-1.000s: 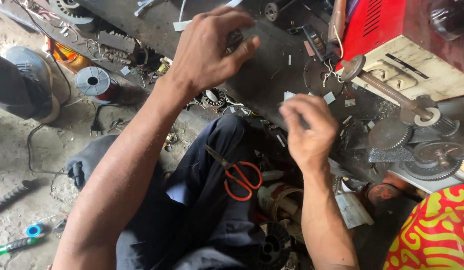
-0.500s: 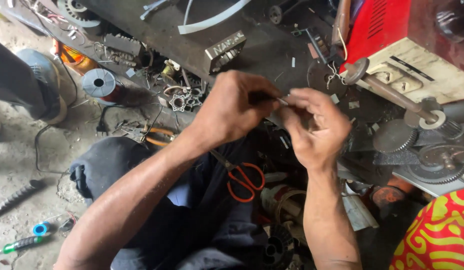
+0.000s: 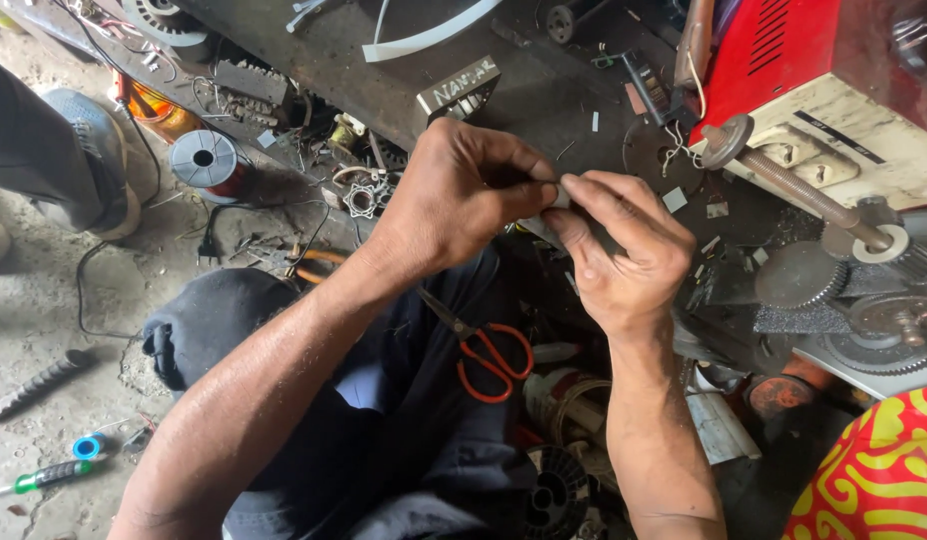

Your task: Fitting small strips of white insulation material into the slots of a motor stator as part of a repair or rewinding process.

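Above our lap, our left hand (image 3: 464, 195) and right hand (image 3: 624, 255) meet, fingertips pinched together on a small grey strip (image 3: 562, 196). Orange-handled scissors (image 3: 489, 355) rest on our thigh below.

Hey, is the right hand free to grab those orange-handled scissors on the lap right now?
Probably not at once. The right hand and left hand are both pinching a small grey strip. The scissors lie uncovered just below, so the way itself looks free.
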